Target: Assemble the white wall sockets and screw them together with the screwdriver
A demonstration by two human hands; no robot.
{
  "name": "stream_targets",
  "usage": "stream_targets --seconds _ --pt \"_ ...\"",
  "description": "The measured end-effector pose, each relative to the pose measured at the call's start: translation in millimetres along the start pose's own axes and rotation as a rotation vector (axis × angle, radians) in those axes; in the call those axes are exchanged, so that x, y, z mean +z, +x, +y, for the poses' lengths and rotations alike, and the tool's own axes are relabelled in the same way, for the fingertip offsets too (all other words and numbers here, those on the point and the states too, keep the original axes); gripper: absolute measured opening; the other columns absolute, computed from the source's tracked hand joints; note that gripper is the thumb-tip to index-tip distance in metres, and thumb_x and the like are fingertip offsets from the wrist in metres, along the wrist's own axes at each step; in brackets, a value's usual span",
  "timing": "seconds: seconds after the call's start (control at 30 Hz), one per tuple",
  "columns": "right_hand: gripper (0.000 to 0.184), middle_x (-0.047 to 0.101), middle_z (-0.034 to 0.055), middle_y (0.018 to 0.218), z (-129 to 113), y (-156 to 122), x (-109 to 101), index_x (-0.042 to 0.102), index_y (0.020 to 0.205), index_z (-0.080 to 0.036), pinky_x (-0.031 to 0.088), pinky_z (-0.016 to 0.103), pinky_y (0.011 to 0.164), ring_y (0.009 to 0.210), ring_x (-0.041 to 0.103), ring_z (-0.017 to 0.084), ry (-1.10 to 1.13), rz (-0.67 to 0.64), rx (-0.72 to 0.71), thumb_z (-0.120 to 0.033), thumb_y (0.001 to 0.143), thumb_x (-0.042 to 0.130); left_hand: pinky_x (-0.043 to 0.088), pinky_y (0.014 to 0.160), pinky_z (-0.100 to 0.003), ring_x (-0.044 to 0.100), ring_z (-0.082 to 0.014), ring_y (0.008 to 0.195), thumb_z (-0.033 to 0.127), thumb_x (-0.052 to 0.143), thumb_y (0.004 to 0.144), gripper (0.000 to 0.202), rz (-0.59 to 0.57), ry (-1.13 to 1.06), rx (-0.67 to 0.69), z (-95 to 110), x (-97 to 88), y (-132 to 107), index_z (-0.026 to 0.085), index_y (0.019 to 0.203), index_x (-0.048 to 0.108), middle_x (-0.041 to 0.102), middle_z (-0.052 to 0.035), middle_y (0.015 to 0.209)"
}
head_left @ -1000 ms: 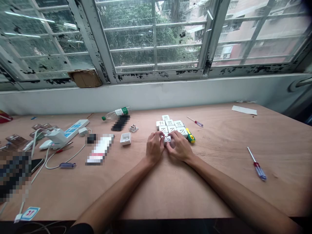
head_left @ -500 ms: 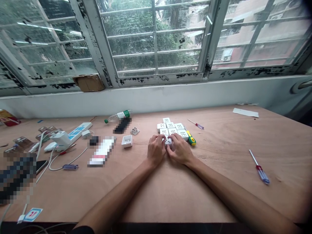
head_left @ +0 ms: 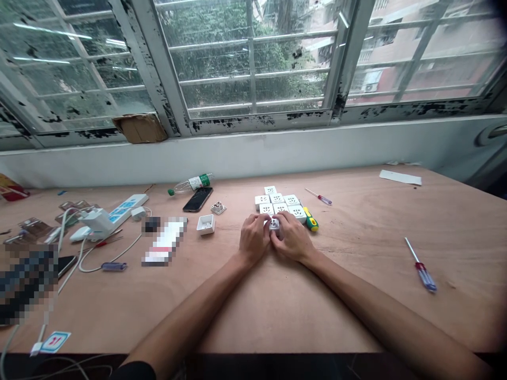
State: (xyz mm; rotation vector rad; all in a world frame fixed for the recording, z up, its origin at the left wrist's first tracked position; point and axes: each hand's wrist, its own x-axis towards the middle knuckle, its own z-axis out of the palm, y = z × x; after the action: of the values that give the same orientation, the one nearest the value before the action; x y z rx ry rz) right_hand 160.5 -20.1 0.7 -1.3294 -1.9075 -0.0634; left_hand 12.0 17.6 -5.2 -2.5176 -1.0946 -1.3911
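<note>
A small white socket (head_left: 274, 225) sits on the wooden table between my hands, its slotted face turned up. My left hand (head_left: 254, 235) grips it from the left with curled fingers. From the right, my right hand (head_left: 292, 236) closes on the same socket, thumb at the near side and fingertips at the top. Fingers cover part of its sides. Just beyond my fingertips lies a cluster of several white sockets (head_left: 278, 198), grouped edge to edge. A yellow-and-green screwdriver handle (head_left: 311, 220) touches the cluster's right side.
Left of my hands stand a white open box (head_left: 206, 225) with small parts and a loose socket insert (head_left: 218, 207). Behind them are a phone (head_left: 198, 200) and plastic bottle (head_left: 190, 184). A power strip (head_left: 129, 209) and cables lie left, screwdrivers (head_left: 425, 277) right.
The camera view has shifted slightly, so the table appears a little higher. Both hands remain on the socket, with hardly any visible movement.
</note>
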Motion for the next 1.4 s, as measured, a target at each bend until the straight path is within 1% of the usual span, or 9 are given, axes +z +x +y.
stream_targets --seconds 0.23,0.37,0.5,0.7,0.83,0.93,1.17,1.27,1.4 --pt "0.033 0.061 0.0139 0.115 0 0 -1 0.057 0.114 -0.017 0.049 0.041 0.092 0.108 0.057 0.028 -0.031 -0.003 -0.001 -0.023 0.082 0.054 0.053 0.079 -0.037 0.063 -0.0231 0.089 0.008 0.051 0.092 0.014 -0.007 0.040 0.077 -1 -0.4 2 0.018 0.100 0.057 0.067 -0.0079 0.091" --pt "0.028 0.062 0.0131 0.113 -1 0 -2 0.058 0.111 -0.018 0.048 0.041 0.088 0.104 0.058 0.028 -0.059 -0.006 0.008 -0.026 0.085 0.054 0.053 0.081 -0.037 0.064 -0.0229 0.092 0.010 0.050 0.093 0.014 -0.023 0.057 0.112 -1 -1.3 0 0.018 0.101 0.057 0.068 -0.0079 0.094" --pt "0.024 0.065 0.0122 0.107 0 -4 -4 0.060 0.106 -0.019 0.046 0.043 0.086 0.100 0.058 0.029 -0.142 0.052 0.047 -0.035 0.088 0.056 0.055 0.081 -0.037 0.065 -0.0224 0.091 0.010 0.050 0.093 0.014 -0.018 0.027 0.113 -3 -0.5 -1 0.019 0.102 0.056 0.068 -0.0075 0.095" --pt "0.021 0.064 0.0134 0.110 6 -12 -10 0.061 0.103 -0.019 0.043 0.045 0.091 0.107 0.054 0.030 -0.254 0.112 0.047 -0.033 0.090 0.054 0.056 0.080 -0.038 0.067 -0.0230 0.091 0.016 0.052 0.094 0.011 -0.014 0.029 0.121 0 0.7 -2 0.019 0.104 0.056 0.069 -0.0080 0.096" --pt "0.021 0.063 0.0131 0.113 7 -12 -8 0.061 0.105 -0.019 0.040 0.049 0.096 0.108 0.054 0.030 -0.249 0.039 0.001 -0.032 0.091 0.052 0.056 0.078 -0.038 0.067 -0.0235 0.089 0.012 0.051 0.092 0.014 -0.039 0.021 0.138 2 -0.6 -3 0.018 0.103 0.055 0.069 -0.0083 0.093" --pt "0.022 0.063 0.0131 0.116 9 -11 -7 0.060 0.107 -0.020 0.040 0.051 0.097 0.110 0.053 0.030 -0.228 -0.007 -0.040 -0.033 0.092 0.052 0.057 0.078 -0.038 0.067 -0.0235 0.089 0.009 0.051 0.089 0.020 -0.046 0.007 0.125 2 -0.7 -4 0.018 0.107 0.055 0.070 -0.0090 0.097" --pt "0.030 0.062 0.0134 0.119 18 -7 -7 0.058 0.115 -0.020 0.037 0.053 0.101 0.117 0.051 0.032 -0.201 -0.075 -0.109 -0.033 0.089 0.055 0.058 0.082 -0.038 0.067 -0.0243 0.095 0.007 0.050 0.086 0.024 -0.106 -0.011 0.138 3 -0.7 -5 0.019 0.107 0.054 0.070 -0.0089 0.097" --pt "0.033 0.062 0.0132 0.121 21 -5 -7 0.057 0.119 -0.020 0.035 0.054 0.104 0.122 0.048 0.032 -0.179 -0.104 -0.127 -0.031 0.087 0.055 0.058 0.081 -0.039 0.066 -0.0253 0.095 0.008 0.052 0.083 0.030 -0.126 -0.009 0.137 5 -2.9 -5 0.018 0.111 0.053 0.070 -0.0100 0.099" --pt "0.034 0.061 0.0142 0.122 20 -6 -9 0.058 0.118 -0.018 0.035 0.052 0.106 0.123 0.048 0.032 -0.168 -0.094 -0.127 -0.030 0.086 0.056 0.058 0.081 -0.038 0.067 -0.0252 0.093 0.008 0.054 0.082 0.036 -0.130 -0.021 0.127 7 -5.1 -5 0.017 0.116 0.052 0.070 -0.0104 0.101"
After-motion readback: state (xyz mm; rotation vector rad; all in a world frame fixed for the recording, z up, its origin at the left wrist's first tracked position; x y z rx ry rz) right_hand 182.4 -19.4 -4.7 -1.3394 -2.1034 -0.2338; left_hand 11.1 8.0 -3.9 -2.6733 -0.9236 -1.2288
